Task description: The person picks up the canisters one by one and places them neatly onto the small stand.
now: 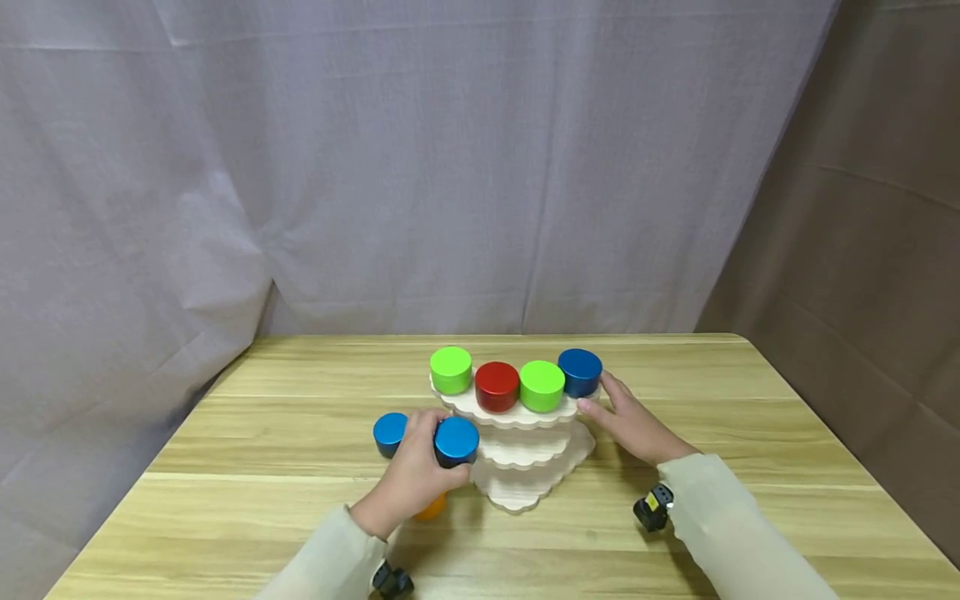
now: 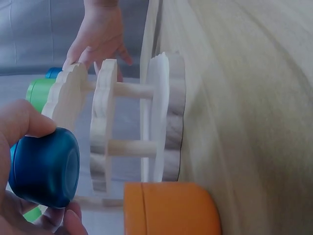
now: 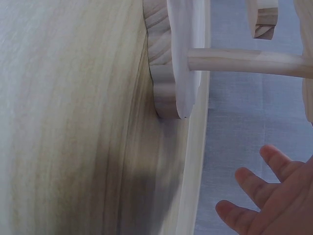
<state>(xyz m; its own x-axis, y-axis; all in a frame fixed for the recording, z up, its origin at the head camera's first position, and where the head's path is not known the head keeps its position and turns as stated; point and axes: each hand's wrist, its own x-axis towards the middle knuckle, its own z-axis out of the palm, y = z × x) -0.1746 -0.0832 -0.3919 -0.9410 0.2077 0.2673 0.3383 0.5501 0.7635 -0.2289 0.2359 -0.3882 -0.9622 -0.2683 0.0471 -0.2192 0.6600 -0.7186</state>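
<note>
Pale sleeves (image 1: pixel 731 525) enter along the frame's bottom. At lower centre, the left hand (image 1: pixel 416 475) grips a blue tin (image 1: pixel 457 437) round its side, leaving its base uncovered. Right of centre, the right hand (image 1: pixel 637 421) has fingers spread at the wooden stand (image 1: pixel 521 446), probably steadying it.

Pale grey cloth (image 1: pixel 420 167) hung as backdrop across upper frame, loosely creased, fold gathered at left centre. Darker brownish cloth (image 1: pixel 855 258) down right side, slanting boundary between them. Light wood-grain counter (image 1: pixel 247 500) fills lower frame, streaks running mostly sideways, far right corner rounded. Light soft, brighter on backdrop than at right; faint shadows along counter's lower middle.
</note>
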